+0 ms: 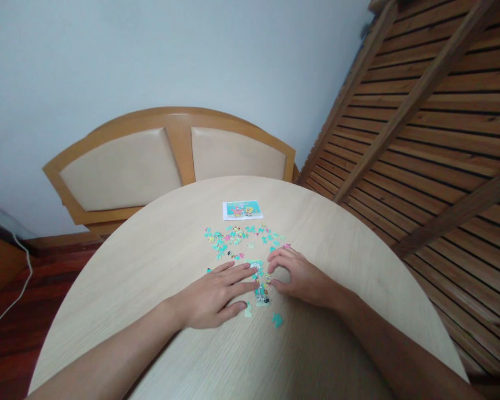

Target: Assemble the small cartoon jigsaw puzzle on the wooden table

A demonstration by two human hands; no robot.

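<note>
So, left hand (pixel 214 297): one, splayed, fingertips on puzzle strip (pixel 261 295)
right hand (pixel 303 278): one, curled, can't tell grip
card (pixel 244 210): one

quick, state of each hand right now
Left hand: open, spread flat, tips over the puzzle.
Right hand: curled at the puzzle's right edge; whether it holds anything can't be told.

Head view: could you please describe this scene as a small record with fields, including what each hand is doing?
Left hand: spread flat, fingertips over the joined puzzle section
Right hand: curled beside that section; whether it holds a piece is unclear
Loose pieces: mostly scattered beyond the hands
Nearest piece: teal, lying apart
Picture card: beyond the loose pieces, showing two cartoon figures
Surface: pale wooden table, rounded edge
Background: padded backrest, slatted wood at right
</note>
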